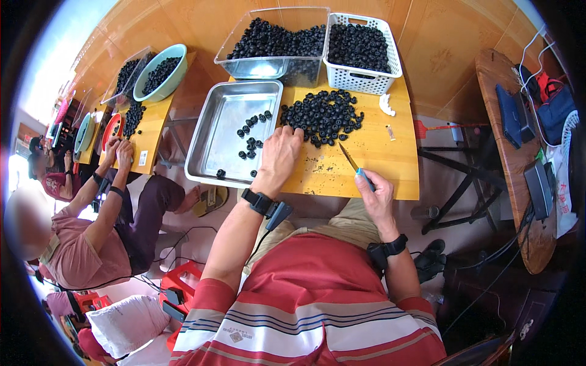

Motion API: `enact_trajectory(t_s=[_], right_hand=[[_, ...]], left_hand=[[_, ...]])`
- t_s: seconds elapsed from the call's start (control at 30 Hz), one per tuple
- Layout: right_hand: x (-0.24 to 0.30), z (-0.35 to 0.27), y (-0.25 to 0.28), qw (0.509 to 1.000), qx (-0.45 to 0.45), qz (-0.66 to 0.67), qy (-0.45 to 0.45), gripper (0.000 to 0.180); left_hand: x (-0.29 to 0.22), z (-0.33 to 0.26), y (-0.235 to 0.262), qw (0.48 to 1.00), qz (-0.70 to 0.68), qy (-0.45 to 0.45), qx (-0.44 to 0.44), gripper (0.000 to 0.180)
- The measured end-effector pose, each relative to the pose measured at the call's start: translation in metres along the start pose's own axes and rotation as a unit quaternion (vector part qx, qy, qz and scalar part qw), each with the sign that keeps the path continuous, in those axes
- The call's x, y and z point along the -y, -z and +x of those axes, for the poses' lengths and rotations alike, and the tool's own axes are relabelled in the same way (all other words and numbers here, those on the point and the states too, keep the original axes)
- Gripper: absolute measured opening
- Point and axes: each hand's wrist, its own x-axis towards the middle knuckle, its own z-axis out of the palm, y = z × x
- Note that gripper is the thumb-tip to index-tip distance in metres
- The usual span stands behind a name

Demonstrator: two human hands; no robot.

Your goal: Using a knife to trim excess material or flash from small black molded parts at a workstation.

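A heap of small round black pieces with holes (323, 116) lies on the yellow wooden table (390, 165). My left hand (281, 149) is at the heap's left edge, fingers curled down, hiding whatever they hold. In my right hand (375, 192) is a small knife (351, 160) with a blue handle, its blade pointing up and left toward the heap. Left of the heap, a shallow metal tray (207, 134) holds several loose black pieces. Dark crumbs (320, 168) are scattered between the heap and the table's near edge.
Behind stand a clear plastic bin (268, 68) and a white perforated basket (366, 79), both filled with black pieces. A crumpled white scrap (386, 105) lies at the right. On the left, another person (91, 232) works at a table with a pale green basin (155, 91).
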Motion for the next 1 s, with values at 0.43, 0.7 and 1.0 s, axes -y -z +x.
enact_trajectory(t_s=[0.43, 0.7, 1.0], right_hand=[[0.005, 0.000, 0.001, 1.000, 0.004, 0.016, -0.001, 0.034], [0.004, 0.000, 0.000, 1.000, 0.008, 0.019, -0.003, 0.037], [0.014, -0.007, -0.004, 1.000, 0.019, 0.006, 0.011, 0.033]], left_hand=[[-0.013, -0.034, 0.007, 0.978, -0.203, -0.026, -0.048, 0.028], [-0.022, -0.051, -0.002, 0.805, -0.577, 0.135, 0.014, 0.017], [-0.029, -0.059, 0.001, 0.430, -0.855, 0.286, 0.053, 0.020]])
